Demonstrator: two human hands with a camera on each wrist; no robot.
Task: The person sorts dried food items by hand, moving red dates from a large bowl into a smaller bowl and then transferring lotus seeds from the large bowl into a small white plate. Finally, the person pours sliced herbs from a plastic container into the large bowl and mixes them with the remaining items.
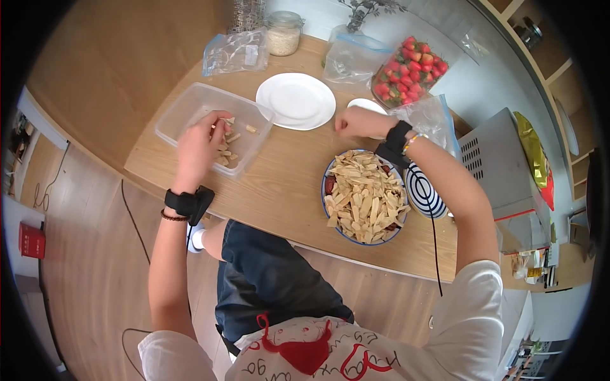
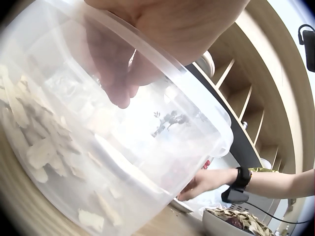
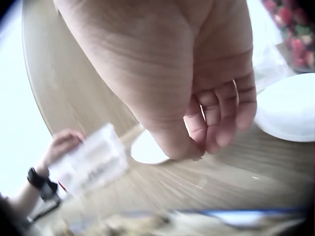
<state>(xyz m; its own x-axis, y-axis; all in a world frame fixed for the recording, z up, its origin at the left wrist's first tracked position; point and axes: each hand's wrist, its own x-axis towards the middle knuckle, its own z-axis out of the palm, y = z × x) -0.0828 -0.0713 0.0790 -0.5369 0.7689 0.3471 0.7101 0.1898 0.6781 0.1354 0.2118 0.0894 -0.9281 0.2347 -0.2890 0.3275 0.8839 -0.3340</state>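
My left hand [image 1: 202, 149] reaches over the rim into a clear plastic box [image 1: 181, 105], its fingers bent down inside. Several pale, woody dried slices [image 2: 42, 142] lie at the bottom of the box. One slice shows right by the fingertips in the head view; I cannot tell whether the fingers pinch it. My right hand [image 1: 363, 122] hovers near a small white dish [image 1: 368, 105]. Its fingers are curled and the thumb tip meets the index finger [image 3: 199, 130], with nothing visible between them. Below it stands a blue-rimmed bowl [image 1: 324, 209] heaped with similar slices [image 1: 365, 197] and some dark red dates [image 1: 330, 185].
A white plate [image 1: 295, 100] lies between the hands. Behind are plastic bags [image 1: 235, 54], a jar of grains [image 1: 283, 35] and a tub of strawberries [image 1: 410, 73]. A striped blue-and-white dish [image 1: 424, 190] touches the bowl's right side, a cable [image 1: 436, 254] crossing it.
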